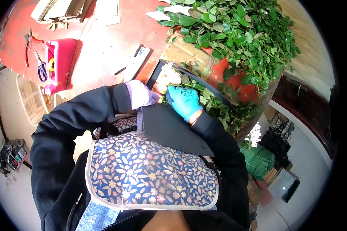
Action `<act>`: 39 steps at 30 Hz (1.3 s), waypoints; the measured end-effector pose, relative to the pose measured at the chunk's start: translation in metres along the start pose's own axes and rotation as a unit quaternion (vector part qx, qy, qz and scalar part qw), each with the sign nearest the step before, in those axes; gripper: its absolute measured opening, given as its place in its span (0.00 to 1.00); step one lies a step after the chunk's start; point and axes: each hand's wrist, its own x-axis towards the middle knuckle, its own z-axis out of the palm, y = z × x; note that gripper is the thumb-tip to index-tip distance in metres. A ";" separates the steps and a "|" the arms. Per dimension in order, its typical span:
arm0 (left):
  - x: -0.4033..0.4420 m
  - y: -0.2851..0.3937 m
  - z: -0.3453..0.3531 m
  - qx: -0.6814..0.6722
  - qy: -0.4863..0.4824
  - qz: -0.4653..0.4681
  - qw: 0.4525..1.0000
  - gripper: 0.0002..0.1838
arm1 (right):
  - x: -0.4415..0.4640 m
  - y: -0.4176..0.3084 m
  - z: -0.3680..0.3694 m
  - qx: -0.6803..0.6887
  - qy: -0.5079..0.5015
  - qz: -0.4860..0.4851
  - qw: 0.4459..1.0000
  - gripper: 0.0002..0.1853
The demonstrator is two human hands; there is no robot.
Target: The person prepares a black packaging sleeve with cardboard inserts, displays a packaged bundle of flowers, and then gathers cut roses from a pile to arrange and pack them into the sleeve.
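My left hand (143,94), in a lilac glove with bare fingertips showing, is closed just below a bunch of pale cream-pink roses (168,76). What its fingertips pinch is too small to make out. Across from it, my right hand (184,103) wears a teal work glove and curls round the leafy rose stems beneath the blooms. The roses lie over a dark-edged tray or frame (155,74) at the table's near edge. Below both hands a black sheet (173,129) rests against my flowered apron (150,169), and the stems' lower ends are hidden.
Leafy cut stems (239,42) are heaped at the right of the red table (100,50). A pink box (61,63), blue-handled scissors (41,67), red-handled pliers (30,44), a metal tool (137,63) and stacked cardboard sheets (61,10) are on the left and middle.
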 end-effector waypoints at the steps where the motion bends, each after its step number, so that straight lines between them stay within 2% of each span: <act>1: -0.001 -0.008 0.011 -0.039 0.049 0.040 0.997 0.10 | 0.000 -0.002 0.003 0.003 0.005 -0.003 1.000 0.08; 3: -0.004 -0.012 0.014 -0.075 0.100 0.079 0.989 0.09 | 0.000 -0.002 0.006 -0.019 -0.002 -0.012 1.000 0.07; 4: -0.003 -0.014 0.013 -0.238 0.082 0.035 0.967 0.10 | 0.000 -0.001 0.008 -0.018 -0.001 -0.021 1.000 0.07; 5: -0.002 -0.015 0.010 -0.394 0.063 -0.008 0.917 0.10 | -0.001 0.000 0.007 -0.019 0.000 -0.030 0.999 0.07; 7: 0.014 -0.010 0.006 -0.429 -0.001 -0.171 0.887 0.13 | 0.000 0.000 0.003 -0.035 -0.037 -0.023 0.998 0.10; 8: 0.016 -0.010 0.004 -0.179 0.080 -0.042 0.980 0.11 | -0.001 0.002 0.001 -0.011 -0.045 -0.020 0.999 0.10; 9: 0.017 -0.009 0.003 0.087 0.153 0.091 0.980 0.10 | -0.003 0.003 -0.001 0.014 -0.054 -0.016 0.998 0.11; 10: 0.019 -0.008 0.006 0.083 0.154 0.093 0.980 0.10 | -0.006 0.001 -0.005 0.013 -0.057 -0.015 0.998 0.11; 12: 0.022 -0.006 0.007 0.146 0.159 0.078 0.973 0.09 | -0.009 -0.001 -0.015 0.081 0.089 0.010 0.993 0.12; 13: 0.022 -0.006 0.007 0.145 0.162 0.078 0.973 0.09 | -0.009 0.002 -0.014 0.079 0.088 0.009 0.993 0.12; 15: 0.020 -0.001 0.004 0.114 0.115 0.047 0.986 0.08 | -0.009 0.004 -0.015 -0.061 0.171 0.042 0.983 0.16; 16: 0.019 -0.002 0.007 0.134 0.166 0.068 0.975 0.08 | -0.010 0.001 -0.018 -0.055 0.034 0.099 0.993 0.15; 17: 0.021 -0.001 0.004 0.136 0.164 0.071 0.974 0.08 | -0.007 0.003 -0.010 -0.033 0.031 0.068 0.997 0.14; 19: 0.022 0.003 0.000 0.142 0.069 0.029 0.987 0.11 | -0.001 0.008 -0.004 -0.016 0.037 0.041 0.998 0.12; 20: 0.022 0.005 0.000 0.142 0.067 0.031 0.987 0.11 | -0.003 0.006 -0.003 -0.014 0.037 0.044 0.998 0.12; 22: 0.021 0.004 0.000 0.176 0.192 0.101 0.960 0.14 | -0.004 0.004 -0.001 -0.008 0.051 0.042 0.998 0.12; 26: 0.021 0.005 0.008 0.152 0.222 0.100 0.958 0.16 | -0.007 0.005 -0.009 -0.002 0.028 0.045 0.999 0.11; 29: 0.021 0.000 0.012 0.159 0.187 0.073 0.967 0.17 | -0.017 0.001 -0.035 0.037 0.150 0.036 0.987 0.13; 31: 0.018 0.005 0.009 0.217 0.152 0.057 0.963 0.18 | -0.020 0.002 -0.046 0.021 0.235 0.069 0.969 0.15; 32: 0.017 0.012 0.005 0.178 0.141 0.008 0.974 0.19 | -0.019 0.004 -0.045 -0.007 0.241 0.084 0.967 0.17; 35: 0.021 0.012 0.000 0.139 0.095 -0.011 0.986 0.17 | -0.011 0.006 -0.028 -0.101 0.096 0.149 0.979 0.17; 36: 0.021 0.018 -0.011 0.131 0.065 -0.038 0.988 0.16 | -0.008 0.016 -0.020 -0.103 0.159 0.098 0.977 0.15; 37: 0.021 0.017 -0.013 0.138 0.068 -0.038 0.987 0.16 | -0.012 0.021 -0.019 -0.105 0.165 0.097 0.976 0.15; 39: 0.019 0.008 -0.006 0.126 0.125 0.034 0.984 0.17 | -0.022 0.021 -0.028 -0.005 0.228 0.081 0.970 0.13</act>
